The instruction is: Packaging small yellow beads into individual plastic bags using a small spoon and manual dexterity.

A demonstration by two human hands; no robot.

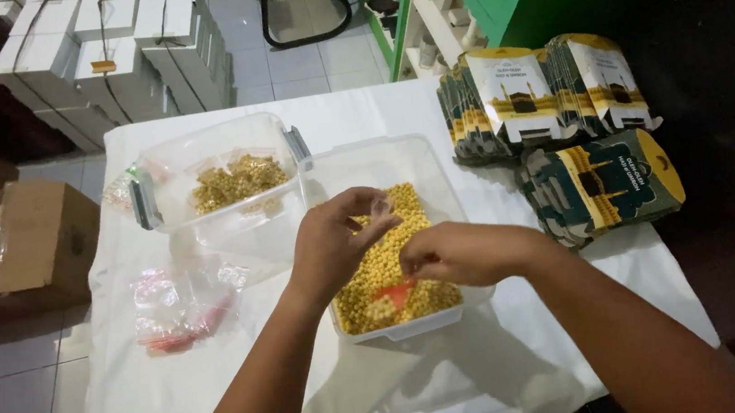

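My left hand (334, 237) hovers over a clear plastic tub (353, 158) full of small yellow round pieces (383, 269), pinching a small clear bag at its fingertips. My right hand (459, 253) rests on the yellow pieces and grips a small red scoop (392, 293), whose tip shows under the fingers. Both forearms reach in from the lower edge of the view.
A second clear tub (159, 169) with grey clips holds packed yellow pieces at the back left. Loose clear bags with red strips (182, 308) lie on the white tablecloth (178, 399). Stacks of printed cardboard sleeves (606, 181) sit right. Cardboard boxes (21, 243) stand left.
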